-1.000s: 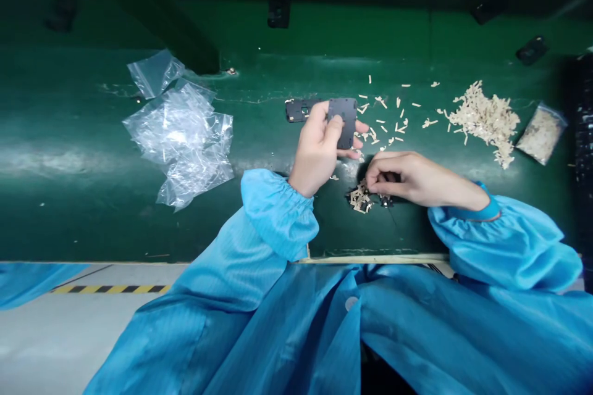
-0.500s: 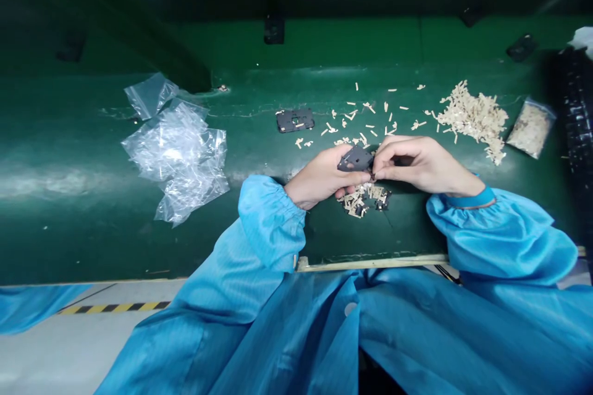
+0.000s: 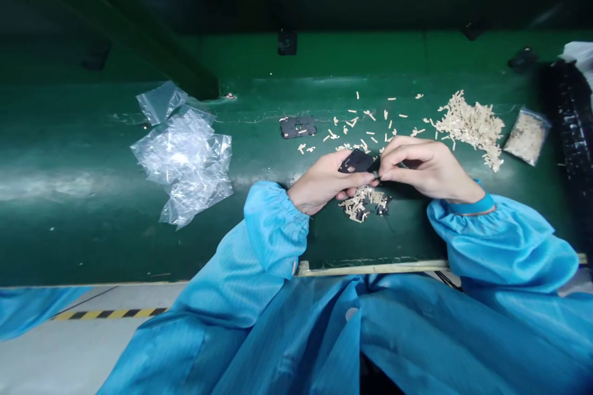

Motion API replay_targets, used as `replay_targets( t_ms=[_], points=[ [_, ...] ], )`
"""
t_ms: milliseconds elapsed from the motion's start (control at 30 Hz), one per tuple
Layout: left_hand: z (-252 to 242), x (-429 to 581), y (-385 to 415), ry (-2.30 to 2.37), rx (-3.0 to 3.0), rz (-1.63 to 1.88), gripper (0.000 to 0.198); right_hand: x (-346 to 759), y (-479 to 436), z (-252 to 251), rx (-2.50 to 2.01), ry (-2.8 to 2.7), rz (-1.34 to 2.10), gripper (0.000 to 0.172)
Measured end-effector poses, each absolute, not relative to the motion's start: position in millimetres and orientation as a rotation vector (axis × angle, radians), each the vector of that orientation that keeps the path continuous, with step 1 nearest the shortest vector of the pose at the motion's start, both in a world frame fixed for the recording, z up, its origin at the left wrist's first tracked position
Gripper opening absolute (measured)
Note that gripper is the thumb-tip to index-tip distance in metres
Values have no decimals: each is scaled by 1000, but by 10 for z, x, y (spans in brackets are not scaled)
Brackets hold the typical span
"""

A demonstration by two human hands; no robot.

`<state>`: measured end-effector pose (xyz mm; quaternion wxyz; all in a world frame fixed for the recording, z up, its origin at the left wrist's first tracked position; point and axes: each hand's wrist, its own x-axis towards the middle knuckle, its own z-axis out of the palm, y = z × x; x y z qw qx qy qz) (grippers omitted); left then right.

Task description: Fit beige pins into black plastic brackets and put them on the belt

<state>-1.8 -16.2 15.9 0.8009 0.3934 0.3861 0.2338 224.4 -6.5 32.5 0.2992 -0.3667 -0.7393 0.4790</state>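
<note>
My left hand (image 3: 327, 182) is closed around a flat black plastic part (image 3: 357, 161), with the thumb along its near edge. My right hand (image 3: 412, 166) pinches at the right edge of that part; whatever lies between its fingertips is too small to make out. Just below the hands is a small heap of pale strips and black pieces (image 3: 364, 205). Beyond them, many loose pale strips (image 3: 369, 115) lie scattered over the green table. Another flat black part (image 3: 298, 127) with a cut-out in the middle rests to the left of the strips.
A large pile of pale strips (image 3: 470, 126) and a clear bag of strips (image 3: 527, 137) lie at the right. Empty clear plastic bags (image 3: 183, 157) are heaped at the left. A black part (image 3: 287, 42) stands at the back. A black ridged object (image 3: 574, 117) borders the far right.
My right hand's fingertips have drawn slightly right, away from the black part. The black part has tilted a little in my left hand. The whole view has shifted slightly.
</note>
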Motion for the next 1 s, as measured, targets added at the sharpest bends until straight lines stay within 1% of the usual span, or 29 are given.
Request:
replay_targets(
  t_ms=[100,167,233,333,567,833,1000],
  points=[
    [163,4,-164,962,876,588,28,2203,-91,292,-1034,-1850,1280,6],
    [149,15,-159,1088,964,685,29,2171,-106,260,-1143,-1688,1361,15],
    [124,22,-150,1196,1081,784,27,2135,-116,226,-1238,-1593,1467,19],
    [89,22,-141,1265,1246,843,22,2078,-126,178,-1292,-1603,1560,18],
    [78,16,-144,1304,1329,820,18,2007,-155,98,-1327,-1553,1532,14],
    [72,69,-196,1398,1370,947,18,1876,-216,117,-1308,-1398,1443,18],
    [101,77,-226,1383,1379,968,23,1834,-247,103,-1331,-1369,1311,21]
  ],
)
